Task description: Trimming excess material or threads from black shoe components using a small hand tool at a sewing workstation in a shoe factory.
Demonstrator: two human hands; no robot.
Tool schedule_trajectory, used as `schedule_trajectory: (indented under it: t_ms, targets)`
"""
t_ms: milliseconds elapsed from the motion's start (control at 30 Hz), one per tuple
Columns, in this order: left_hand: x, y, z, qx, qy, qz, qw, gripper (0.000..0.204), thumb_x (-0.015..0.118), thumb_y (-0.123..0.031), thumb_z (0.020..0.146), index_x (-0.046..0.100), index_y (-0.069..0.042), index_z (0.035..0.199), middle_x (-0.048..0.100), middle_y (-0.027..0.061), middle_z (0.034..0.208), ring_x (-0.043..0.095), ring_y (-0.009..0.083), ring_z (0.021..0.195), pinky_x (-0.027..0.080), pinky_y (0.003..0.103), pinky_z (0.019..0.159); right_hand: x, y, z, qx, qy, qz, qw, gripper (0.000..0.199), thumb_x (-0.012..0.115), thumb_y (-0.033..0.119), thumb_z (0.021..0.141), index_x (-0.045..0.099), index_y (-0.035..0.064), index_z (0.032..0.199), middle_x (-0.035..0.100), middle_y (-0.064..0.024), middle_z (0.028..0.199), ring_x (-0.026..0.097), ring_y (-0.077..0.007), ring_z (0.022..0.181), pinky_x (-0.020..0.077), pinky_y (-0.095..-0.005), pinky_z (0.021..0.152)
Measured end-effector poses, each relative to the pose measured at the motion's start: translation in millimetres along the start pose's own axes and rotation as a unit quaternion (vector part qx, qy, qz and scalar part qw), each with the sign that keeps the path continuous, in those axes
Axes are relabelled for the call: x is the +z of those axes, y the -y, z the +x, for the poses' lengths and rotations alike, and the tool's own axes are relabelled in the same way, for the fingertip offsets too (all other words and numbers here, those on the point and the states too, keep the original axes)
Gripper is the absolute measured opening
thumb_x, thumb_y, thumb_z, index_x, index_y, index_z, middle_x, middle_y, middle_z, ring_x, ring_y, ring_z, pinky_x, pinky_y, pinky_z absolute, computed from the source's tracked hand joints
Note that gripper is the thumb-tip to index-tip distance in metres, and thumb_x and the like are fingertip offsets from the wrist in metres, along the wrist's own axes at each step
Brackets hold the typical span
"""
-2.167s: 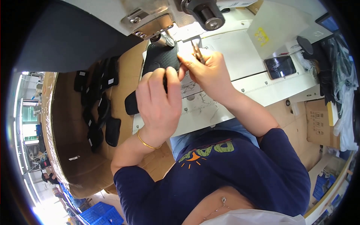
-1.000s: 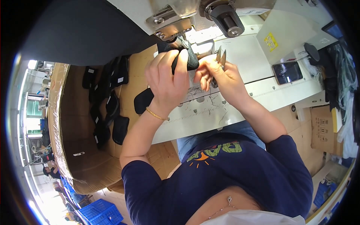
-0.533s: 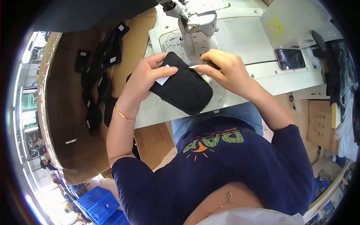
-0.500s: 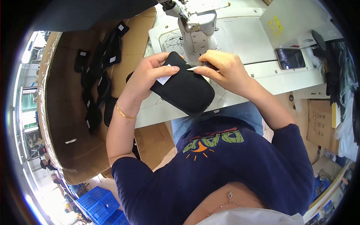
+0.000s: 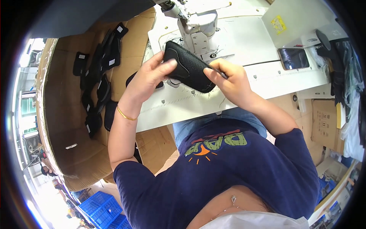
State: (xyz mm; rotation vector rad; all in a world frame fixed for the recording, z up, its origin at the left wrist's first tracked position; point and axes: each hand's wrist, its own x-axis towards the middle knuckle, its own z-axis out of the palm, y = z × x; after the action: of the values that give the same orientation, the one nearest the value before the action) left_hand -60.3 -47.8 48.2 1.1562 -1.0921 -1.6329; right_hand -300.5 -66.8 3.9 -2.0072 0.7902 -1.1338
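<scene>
A black padded pouch-like piece (image 5: 190, 68), rounded at its ends, is held up tilted over the front of the sewing table. A curved seam or edge runs across the side that now shows. My left hand (image 5: 154, 72) pinches its left end, with the thumb on top. My right hand (image 5: 230, 78) grips its right edge between thumb and fingers. Something dark and narrow shows at the right fingers; its kind is hard to make out. Just beyond the piece stands the sewing machine (image 5: 198, 38), with loose threads around its base.
An open cardboard box (image 5: 76, 160) on the left holds several black pieces (image 5: 103, 84) with white labels. On the white table (image 5: 244, 42) lies a phone (image 5: 293, 59) at the right. Another black piece (image 5: 131, 79) sits beside my left wrist. Blue crates (image 5: 101, 210) stand low left.
The black piece has been turned over, so its white label no longer shows, and it sits slightly higher. My right hand has moved onto its edge; the pale pointed tip there is now hidden.
</scene>
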Motion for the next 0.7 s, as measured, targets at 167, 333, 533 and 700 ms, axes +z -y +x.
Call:
schedule_trajectory:
  t_ms: [167, 333, 533, 700]
  targets:
    - [-16, 2, 1, -0.002, 0.017, -0.035, 0.999, 0.037, 0.066, -0.010, 0.088, 0.060, 0.003, 0.121, 0.069, 0.0073, 0.104, 0.065, 0.0131, 0.091, 0.050, 0.027, 0.087, 1, -23, 6, 0.208, 0.071, 0.249, 0.943, 0.029, 0.059, 0.029, 0.098, 0.065, 0.0013, 0.089, 0.051, 0.0041, 0.067, 0.046, -0.0053, 0.064, 0.0393, -0.0233, 0.058]
    - [-14, 2, 2, -0.027, 0.065, -0.061, 0.996, 0.038, 0.066, -0.010, 0.087, 0.060, 0.003, 0.121, 0.069, 0.0075, 0.105, 0.064, 0.0135, 0.094, 0.049, 0.027, 0.088, 15, -28, 15, 0.173, 0.073, 0.271, 0.944, 0.034, 0.054, 0.034, 0.101, 0.065, 0.0039, 0.092, 0.049, 0.0052, 0.068, 0.042, -0.0044, 0.063, 0.0370, -0.0222, 0.056]
    - [-16, 9, 2, 0.007, 0.090, -0.079, 0.993, 0.037, 0.067, -0.009, 0.085, 0.061, 0.004, 0.120, 0.069, 0.0077, 0.107, 0.064, 0.0141, 0.095, 0.048, 0.027, 0.090, 12, -16, 16, 0.122, 0.033, 0.338, 0.933, 0.033, 0.054, 0.035, 0.101, 0.064, 0.0054, 0.091, 0.049, 0.0054, 0.068, 0.043, -0.0036, 0.063, 0.0361, -0.0212, 0.055]
    - [-17, 9, 3, 0.012, 0.084, -0.085, 0.993, 0.037, 0.068, -0.008, 0.084, 0.062, 0.003, 0.119, 0.069, 0.0075, 0.107, 0.064, 0.0139, 0.096, 0.047, 0.028, 0.092, 19, -17, 6, 0.169, 0.052, 0.353, 0.919, 0.032, 0.054, 0.035, 0.101, 0.063, 0.0062, 0.090, 0.049, 0.0056, 0.068, 0.043, -0.0033, 0.062, 0.0356, -0.0206, 0.054]
